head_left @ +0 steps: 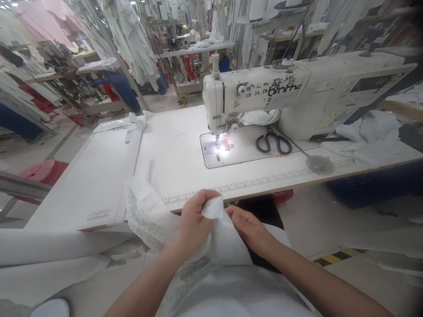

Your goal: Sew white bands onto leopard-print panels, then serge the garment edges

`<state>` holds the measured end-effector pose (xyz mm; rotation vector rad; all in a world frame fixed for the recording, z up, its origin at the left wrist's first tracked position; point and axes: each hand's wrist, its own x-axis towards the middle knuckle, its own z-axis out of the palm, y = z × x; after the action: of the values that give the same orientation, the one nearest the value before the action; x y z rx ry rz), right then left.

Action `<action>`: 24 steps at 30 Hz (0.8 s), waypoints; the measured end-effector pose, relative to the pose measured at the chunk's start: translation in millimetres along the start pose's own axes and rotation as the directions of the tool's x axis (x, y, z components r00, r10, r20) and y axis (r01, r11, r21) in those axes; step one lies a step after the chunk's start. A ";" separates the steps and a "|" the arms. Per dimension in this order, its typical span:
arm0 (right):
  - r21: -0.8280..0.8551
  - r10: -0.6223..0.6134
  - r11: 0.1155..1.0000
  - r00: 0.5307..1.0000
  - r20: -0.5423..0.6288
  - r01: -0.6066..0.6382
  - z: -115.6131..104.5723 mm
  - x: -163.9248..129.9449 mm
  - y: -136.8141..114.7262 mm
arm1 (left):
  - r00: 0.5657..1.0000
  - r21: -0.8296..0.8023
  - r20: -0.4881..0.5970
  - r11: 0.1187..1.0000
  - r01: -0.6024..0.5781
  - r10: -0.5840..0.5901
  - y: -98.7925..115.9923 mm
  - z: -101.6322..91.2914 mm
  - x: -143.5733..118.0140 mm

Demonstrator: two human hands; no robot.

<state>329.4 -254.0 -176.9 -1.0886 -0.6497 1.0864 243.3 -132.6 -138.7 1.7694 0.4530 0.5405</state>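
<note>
Trailing below left grip [195, 220]: white cloth [228, 242], right grip [250, 228] at edge.

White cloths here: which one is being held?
The cloth at the front edge of the table, pinched in the left hand; the heap at right and the piece behind the scissors lie untouched.

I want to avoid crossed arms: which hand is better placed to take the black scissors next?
Probably the right hand: it is nearer the black scissors, which lie toward its side. The left hand is farther away and grips the white fabric.
</note>
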 end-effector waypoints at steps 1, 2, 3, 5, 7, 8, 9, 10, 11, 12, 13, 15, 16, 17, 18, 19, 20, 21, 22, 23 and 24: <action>-0.043 0.007 0.999 1.000 -0.019 -0.007 4.3 -1.1 -2.6 | 0.998 0.095 -0.059 0.995 -0.017 0.023 -3.9 -1.6 5.0; -0.084 0.004 0.996 0.999 -0.053 -0.009 7.8 -2.1 -6.2 | 0.996 0.141 -0.086 0.990 -0.010 0.023 -7.4 -3.2 8.9; -0.122 -0.014 0.992 0.995 -0.099 0.002 10.1 -2.9 -10.2 | 0.997 0.131 -0.080 0.991 0.017 -0.006 -10.4 -4.8 11.3; -0.217 -0.091 0.975 0.975 -0.203 0.046 9.9 -3.1 -16.0 | 0.993 -0.008 0.007 0.993 0.119 -0.119 -14.6 -7.8 10.5; -0.438 -0.244 0.892 0.933 -0.263 0.110 3.7 -0.9 -14.5 | 0.952 -0.230 0.189 0.931 0.283 -0.242 -16.3 -9.8 2.4; -0.584 -0.337 0.799 0.911 -0.240 0.142 -0.8 0.9 -10.3 | 0.915 -0.338 0.291 0.865 0.371 -0.279 -16.5 -10.2 -3.8; -0.708 -0.412 0.686 0.892 -0.184 0.171 -5.4 2.8 -4.1 | 0.872 -0.422 0.389 0.784 0.454 -0.296 -16.6 -10.2 -10.7; -0.792 -0.459 0.577 0.882 -0.112 0.199 -9.7 4.5 3.4 | 0.830 -0.482 0.472 0.702 0.525 -0.296 -17.0 -9.8 -17.8; -0.839 -0.473 0.495 0.880 -0.039 0.228 -13.4 5.6 11.0 | 0.797 -0.523 0.533 0.629 0.575 -0.285 -17.7 -9.2 -24.4; -0.856 -0.462 0.452 0.887 0.015 0.250 -16.2 5.9 17.5 | 0.770 -0.544 0.576 0.574 0.612 -0.275 -19.0 -8.8 -30.1; -0.859 -0.445 0.443 0.895 0.039 0.258 -18.0 5.1 21.7 | 0.748 -0.550 0.602 0.534 0.642 -0.279 -20.8 -8.5 -34.6; -0.848 -0.430 0.464 0.902 0.040 0.258 -19.1 0.6 20.9 | 0.725 -0.549 0.610 0.490 0.677 -0.319 -25.1 -8.9 -39.6; -0.831 -0.438 0.480 0.897 0.049 0.280 -18.6 -2.6 15.8 | 0.723 -0.550 0.599 0.480 0.684 -0.344 -27.2 -9.2 -40.4; -0.807 -0.452 0.494 0.888 0.080 0.324 -17.5 -6.0 8.1 | 0.723 -0.550 0.587 0.475 0.687 -0.365 -28.9 -9.2 -40.4; -0.778 -0.466 0.497 0.875 0.135 0.384 -15.7 -9.3 -1.1 | 0.728 -0.556 0.574 0.474 0.683 -0.376 -30.2 -8.9 -40.0; -0.746 -0.476 0.484 0.853 0.214 0.457 -13.2 -12.2 -10.9 | 0.740 -0.565 0.558 0.481 0.670 -0.376 -31.3 -8.2 -39.4; -0.710 -0.478 0.462 0.824 0.305 0.531 -10.2 -14.5 -20.6 | 0.751 -0.562 0.552 0.504 0.656 -0.362 -32.3 -7.3 -38.9; -0.679 -0.466 0.444 0.798 0.382 0.584 -6.8 -16.4 -29.5 | 0.756 -0.524 0.560 0.562 0.640 -0.338 -33.8 -6.9 -38.8; -0.665 -0.446 0.445 0.792 0.416 0.600 -3.5 -18.0 -37.5 | 0.747 -0.447 0.585 0.644 0.621 -0.315 -36.0 -7.6 -39.3; -0.670 -0.437 0.463 0.807 0.397 0.580 -0.8 -19.7 -44.3 | 0.722 -0.346 0.623 0.722 0.599 -0.301 -39.2 -10.3 -40.8; -0.691 -0.449 0.492 0.834 0.320 0.530 0.6 -21.6 -49.6 | 0.682 -0.217 0.666 0.795 0.566 -0.304 -43.6 -15.7 -43.6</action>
<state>339.3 -277.2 -129.0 -1.4295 -1.4973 0.3112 197.5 -133.7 -182.8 1.2510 0.2714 -0.2877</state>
